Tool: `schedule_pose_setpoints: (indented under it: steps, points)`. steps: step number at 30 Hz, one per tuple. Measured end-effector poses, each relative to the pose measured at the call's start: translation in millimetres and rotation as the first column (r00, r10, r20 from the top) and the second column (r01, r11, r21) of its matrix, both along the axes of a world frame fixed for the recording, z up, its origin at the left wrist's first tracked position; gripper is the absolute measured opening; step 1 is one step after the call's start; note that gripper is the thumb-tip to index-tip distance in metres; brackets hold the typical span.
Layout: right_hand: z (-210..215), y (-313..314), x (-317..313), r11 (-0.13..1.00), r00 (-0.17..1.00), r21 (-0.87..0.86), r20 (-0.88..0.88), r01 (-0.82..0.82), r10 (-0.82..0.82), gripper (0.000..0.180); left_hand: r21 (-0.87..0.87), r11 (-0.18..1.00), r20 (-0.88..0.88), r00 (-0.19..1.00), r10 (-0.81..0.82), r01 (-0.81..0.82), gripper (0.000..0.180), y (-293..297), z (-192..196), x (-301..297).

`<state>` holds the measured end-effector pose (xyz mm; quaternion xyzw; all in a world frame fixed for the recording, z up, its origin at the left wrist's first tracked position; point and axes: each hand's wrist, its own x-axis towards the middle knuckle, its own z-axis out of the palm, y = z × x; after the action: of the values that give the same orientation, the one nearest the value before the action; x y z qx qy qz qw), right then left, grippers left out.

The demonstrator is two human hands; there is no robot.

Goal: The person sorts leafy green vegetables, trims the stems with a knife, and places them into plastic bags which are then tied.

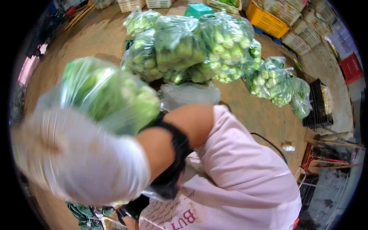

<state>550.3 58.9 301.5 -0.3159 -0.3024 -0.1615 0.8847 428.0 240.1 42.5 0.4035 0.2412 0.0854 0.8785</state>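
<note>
My right arm, in a pink sleeve (237, 153) with a black band (177, 142) on the forearm, reaches across to the left. A white glove covers my right hand (76, 157), which is large and blurred in front. Just beyond it is a clear plastic bag of leafy green vegetables (111, 90). The bag's loose film runs back behind the glove; smeared fingers hide whether they grip it. Part of my other arm (129, 221) shows low down, with a dark strap. My left hand is hidden.
Several filled bags of greens (180, 42) are heaped ahead, with more bags (270, 78) to the right. A whitish plastic bag (189, 96) lies before the heap. Beyond stand a yellow crate (266, 19) and pale crates; a black crate (320, 103) and long-handled tools (333, 165) are at right.
</note>
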Motion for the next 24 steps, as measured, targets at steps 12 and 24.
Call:
schedule_pose_setpoints:
  steps: [12, 24]
  points:
    - [-51, -335, 9, 0.960, 0.825, -0.141, -0.492, 0.240, -0.278, 0.027, -0.210, 0.691, 0.030, 0.711, -0.703, 0.692, 0.069, -175, -7, 121]
    - [-303, -621, 4, 0.430, -0.072, -0.583, -0.645, 0.689, -0.761, 0.033, 0.836, 0.545, 0.335, 0.733, -0.592, 0.058, 0.032, -127, 199, 23]
